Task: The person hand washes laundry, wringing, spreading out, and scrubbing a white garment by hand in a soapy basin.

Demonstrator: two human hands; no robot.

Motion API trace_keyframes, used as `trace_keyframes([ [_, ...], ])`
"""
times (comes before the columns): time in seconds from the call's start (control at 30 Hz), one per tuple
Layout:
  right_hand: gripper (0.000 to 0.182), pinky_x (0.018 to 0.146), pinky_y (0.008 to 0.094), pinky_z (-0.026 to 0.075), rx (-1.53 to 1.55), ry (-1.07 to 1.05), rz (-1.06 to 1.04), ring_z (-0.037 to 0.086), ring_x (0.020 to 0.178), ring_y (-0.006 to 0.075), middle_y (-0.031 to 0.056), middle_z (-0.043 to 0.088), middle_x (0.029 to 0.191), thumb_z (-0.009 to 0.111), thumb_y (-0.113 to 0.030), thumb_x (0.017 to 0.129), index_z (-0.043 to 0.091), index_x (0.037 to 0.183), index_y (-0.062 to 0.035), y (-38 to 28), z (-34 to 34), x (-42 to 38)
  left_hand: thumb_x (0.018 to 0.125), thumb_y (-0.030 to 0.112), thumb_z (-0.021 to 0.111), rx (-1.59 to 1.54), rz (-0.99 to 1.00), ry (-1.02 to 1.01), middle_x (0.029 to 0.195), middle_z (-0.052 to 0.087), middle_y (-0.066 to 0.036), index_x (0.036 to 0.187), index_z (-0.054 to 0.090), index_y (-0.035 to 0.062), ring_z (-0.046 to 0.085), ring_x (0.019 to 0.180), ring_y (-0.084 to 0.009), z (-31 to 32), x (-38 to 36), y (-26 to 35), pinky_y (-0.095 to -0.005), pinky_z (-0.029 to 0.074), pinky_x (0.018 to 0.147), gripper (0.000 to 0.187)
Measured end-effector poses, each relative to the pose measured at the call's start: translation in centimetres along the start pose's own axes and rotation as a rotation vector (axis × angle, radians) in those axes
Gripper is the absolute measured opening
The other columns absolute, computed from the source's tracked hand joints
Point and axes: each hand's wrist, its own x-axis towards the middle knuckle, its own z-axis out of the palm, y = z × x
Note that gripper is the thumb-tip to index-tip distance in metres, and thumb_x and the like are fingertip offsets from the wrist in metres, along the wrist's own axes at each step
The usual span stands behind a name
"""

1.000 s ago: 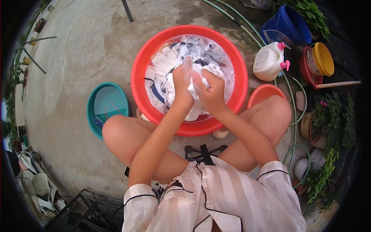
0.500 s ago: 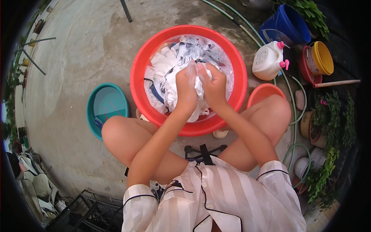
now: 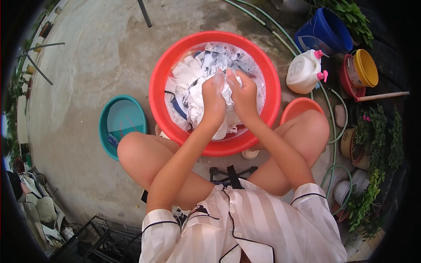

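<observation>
A large red basin (image 3: 158,74) holds soapy water and a heap of wet white cloth (image 3: 196,98) with dark markings and dark blue trim. Over the middle of the basin, my left hand (image 3: 213,96) is closed on the white cloth. Close beside it on the right, my right hand (image 3: 244,95) is also closed on the cloth, with foam on the fingers of both hands. Folds of the cloth show between the hands and hang below them. White suds lie on the water at the basin's upper right.
A teal basin (image 3: 105,138) with water stands left. To the right are an orange basin (image 3: 302,106), a white jug (image 3: 303,72) with pink caps, a blue bucket (image 3: 322,33), a yellow bucket (image 3: 366,68), a green hose (image 3: 334,153) and potted plants (image 3: 377,131).
Both hands have shifted very slightly while still gripping the cloth, and the whole view has moved a little. Folds of cloth between the hands have changed shape slightly.
</observation>
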Motion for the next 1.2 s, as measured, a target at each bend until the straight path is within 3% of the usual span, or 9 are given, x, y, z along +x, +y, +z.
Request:
trace_keyframes([
  [0.2,0.030,0.043,0.0303,0.033,-0.335,-0.166,-0.645,0.037,0.044,0.0150,0.0125,0.042,0.051,0.059,-0.014,0.082,0.044,0.060,-0.0012,0.2,0.5,-2.5,0.094,0.030,0.041,0.086,-0.017,-0.023,0.058,0.039,0.005,0.062,0.043,0.0074,0.034,0.056,-0.0045,-2.1,1.6,-0.6,-0.0246,0.029,0.046,0.039],
  [0.4,0.022,0.044,0.0265,0.034,-0.094,-0.067,-0.107,0.040,0.049,0.0065,0.0044,0.045,0.051,0.057,-0.016,0.084,0.054,0.070,0.0003,-1.4,0.0,-1.0,0.094,0.034,0.039,0.023,0.102,-0.014,0.060,0.040,0.004,0.063,0.043,0.0058,0.035,0.058,-0.0049,-0.6,0.4,-0.6,-0.0242,0.031,0.048,0.042],
  [0.43,0.022,0.044,0.0262,0.035,-0.060,-0.046,-0.056,0.040,0.050,0.0059,0.0036,0.046,0.051,0.057,-0.017,0.084,0.055,0.071,0.0005,-0.6,-0.2,-0.6,0.092,0.034,0.042,0.040,0.033,-0.079,0.074,0.049,0.002,0.085,0.053,0.0034,0.045,0.069,-0.0051,-0.9,0.3,-0.4,-0.0219,0.038,0.057,0.033],
  [0.47,0.022,0.045,0.0260,0.035,-0.026,-0.026,-0.005,0.040,0.050,0.0053,0.0027,0.046,0.051,0.057,-0.018,0.085,0.056,0.073,0.0007,-0.3,-0.3,-0.2,0.093,0.034,0.041,0.035,0.023,-0.073,0.070,0.047,0.002,0.078,0.050,0.0044,0.042,0.066,-0.0049,-0.8,0.3,-0.2,-0.0225,0.036,0.054,0.035],
  [0.53,0.024,0.045,0.0274,0.035,-0.162,-0.024,-0.187,0.041,0.046,0.0113,0.0069,0.045,0.051,0.058,-0.016,0.083,0.051,0.066,0.0000,-0.8,-0.1,-0.9,0.094,0.035,0.039,0.023,0.006,-0.060,0.061,0.042,0.003,0.065,0.045,0.0063,0.037,0.060,-0.0045,-0.4,0.3,0.3,-0.0238,0.032,0.049,0.041],
  [0.7,0.031,0.044,0.0297,0.034,-0.358,-0.175,-0.718,0.040,0.043,0.0207,0.0126,0.043,0.051,0.061,-0.016,0.081,0.044,0.060,-0.0012,-0.4,0.4,-2.5,0.093,0.032,0.042,0.138,-0.101,0.003,0.060,0.040,0.003,0.062,0.041,0.0088,0.035,0.058,-0.0043,-2.2,1.9,-0.3,-0.0247,0.030,0.049,0.039],
  [0.8,0.031,0.044,0.0296,0.033,-0.266,-0.099,-0.362,0.040,0.043,0.0172,0.0109,0.042,0.050,0.060,-0.018,0.082,0.045,0.060,-0.0013,-0.9,0.2,-1.5,0.093,0.032,0.041,-0.068,-0.119,0.027,0.062,0.041,0.003,0.063,0.043,0.0078,0.035,0.060,-0.0049,-1.4,1.3,-0.8,-0.0244,0.031,0.050,0.038],
  [0.9,0.026,0.046,0.0257,0.030,0.011,-0.016,-0.039,0.034,0.054,0.0060,0.0047,0.037,0.054,0.057,-0.014,0.084,0.046,0.065,-0.0002,-0.4,-0.3,0.6,0.094,0.032,0.041,0.049,0.021,0.000,0.064,0.043,0.003,0.067,0.048,0.0060,0.037,0.062,-0.0054,0.1,-0.1,0.2,-0.0236,0.033,0.053,0.038],
  [1.2,0.027,0.044,0.0344,0.036,-0.334,-0.124,-0.580,0.044,0.044,0.0280,0.0139,0.046,0.053,0.062,-0.015,0.079,0.046,0.061,-0.0021,-0.6,0.5,-2.4,0.093,0.032,0.041,-0.077,-0.114,-0.011,0.060,0.041,0.003,0.066,0.047,0.0079,0.039,0.057,-0.0048,-2.3,1.2,-0.3,-0.0238,0.032,0.048,0.037],
])
